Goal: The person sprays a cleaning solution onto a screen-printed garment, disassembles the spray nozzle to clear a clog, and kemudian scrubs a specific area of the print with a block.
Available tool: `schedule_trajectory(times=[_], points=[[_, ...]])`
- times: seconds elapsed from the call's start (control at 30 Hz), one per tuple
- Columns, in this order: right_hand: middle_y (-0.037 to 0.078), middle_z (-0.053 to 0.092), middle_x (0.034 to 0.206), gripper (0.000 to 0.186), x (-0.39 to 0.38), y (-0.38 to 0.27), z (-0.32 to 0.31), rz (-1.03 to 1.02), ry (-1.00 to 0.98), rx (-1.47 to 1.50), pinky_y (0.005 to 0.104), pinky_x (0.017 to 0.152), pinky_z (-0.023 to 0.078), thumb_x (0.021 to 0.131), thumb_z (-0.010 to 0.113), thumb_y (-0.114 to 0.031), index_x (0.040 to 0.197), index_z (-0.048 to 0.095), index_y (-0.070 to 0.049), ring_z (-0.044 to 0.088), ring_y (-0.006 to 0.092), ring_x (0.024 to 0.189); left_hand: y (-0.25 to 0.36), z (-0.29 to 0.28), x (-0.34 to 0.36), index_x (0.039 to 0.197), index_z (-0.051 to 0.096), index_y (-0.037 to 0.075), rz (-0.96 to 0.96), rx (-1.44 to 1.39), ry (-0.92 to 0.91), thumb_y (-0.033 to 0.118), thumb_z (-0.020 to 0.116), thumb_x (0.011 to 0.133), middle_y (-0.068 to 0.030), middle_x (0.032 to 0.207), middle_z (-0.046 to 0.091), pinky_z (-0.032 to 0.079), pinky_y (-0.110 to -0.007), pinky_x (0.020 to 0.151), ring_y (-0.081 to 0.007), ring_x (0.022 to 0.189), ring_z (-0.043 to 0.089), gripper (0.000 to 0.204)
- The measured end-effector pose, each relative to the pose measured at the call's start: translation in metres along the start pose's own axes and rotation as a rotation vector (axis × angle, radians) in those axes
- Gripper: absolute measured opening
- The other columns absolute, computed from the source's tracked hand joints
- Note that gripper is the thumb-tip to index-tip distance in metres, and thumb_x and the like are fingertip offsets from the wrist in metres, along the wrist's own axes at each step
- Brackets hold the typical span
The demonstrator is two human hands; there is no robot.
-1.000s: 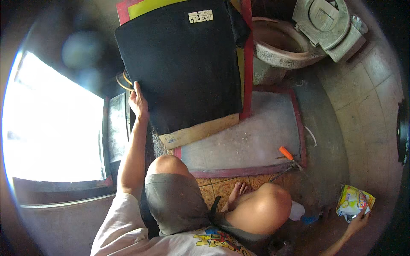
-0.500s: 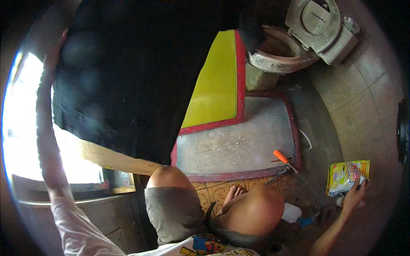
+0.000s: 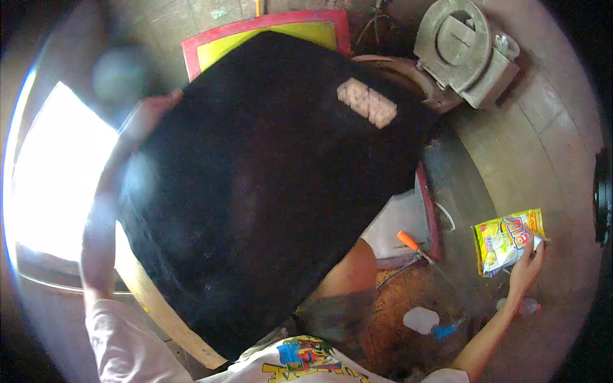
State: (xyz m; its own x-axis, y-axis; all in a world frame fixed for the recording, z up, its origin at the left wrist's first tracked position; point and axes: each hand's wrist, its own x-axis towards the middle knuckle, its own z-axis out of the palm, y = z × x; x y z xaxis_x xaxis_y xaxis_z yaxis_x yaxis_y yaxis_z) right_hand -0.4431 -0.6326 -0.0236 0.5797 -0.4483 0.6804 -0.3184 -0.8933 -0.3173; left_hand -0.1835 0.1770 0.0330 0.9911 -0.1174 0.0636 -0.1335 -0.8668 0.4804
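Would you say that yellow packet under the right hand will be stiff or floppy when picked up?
Probably floppy: the yellow packet looks creased and lies flat on the floor. Likely light, since the right hand touches only its corner. Its glossy film may be slippery.

Orange-handled tool point(image 3: 408, 242) near small plastic bottle point(image 3: 422, 320).

Harsh daylight floods in at the left of the frame, blowing out to pure white and casting a hazy veil over the raised left hand point(image 3: 150, 115) and its forearm, both smeared by motion blur. The black board point(image 3: 268, 191) reads as a near-featureless dark mass. The right side sits in warm, dimmer light. Fisheye curvature bends edges, and the corners fall to black.
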Motion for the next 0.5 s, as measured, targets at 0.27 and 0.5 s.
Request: schedule_trajectory(times=[0.27,0.5], points=[[0.019,0.059,0.129,0.036,0.002,-0.079,-0.026,-0.148,-0.05,-0.017,0.0404,0.106,0.041,0.105,0.056,-0.024,0.129,0.064,0.003,0.055,0.0329,0.123,-0.014,0.187,-0.01,0.091,0.074,-0.003,-0.024,0.064,-0.069,0.056,0.064,0.097,-0.0137,0.075,0.069,0.05,-0.038,0.072,-0.0176,0.074,0.063,0.061],[0.018,0.064,0.116,0.028,0.007,-0.2,0.016,-0.385,0.013,0.279,0.0359,0.096,0.047,0.099,0.066,-0.016,0.115,0.064,0.006,0.063,0.0306,0.106,-0.022,0.241,0.021,0.101,0.076,-0.001,0.088,-0.087,-0.058,0.051,0.07,0.094,-0.0126,0.085,0.075,0.052,-0.035,0.076,-0.0231,0.079,0.069,0.052]])
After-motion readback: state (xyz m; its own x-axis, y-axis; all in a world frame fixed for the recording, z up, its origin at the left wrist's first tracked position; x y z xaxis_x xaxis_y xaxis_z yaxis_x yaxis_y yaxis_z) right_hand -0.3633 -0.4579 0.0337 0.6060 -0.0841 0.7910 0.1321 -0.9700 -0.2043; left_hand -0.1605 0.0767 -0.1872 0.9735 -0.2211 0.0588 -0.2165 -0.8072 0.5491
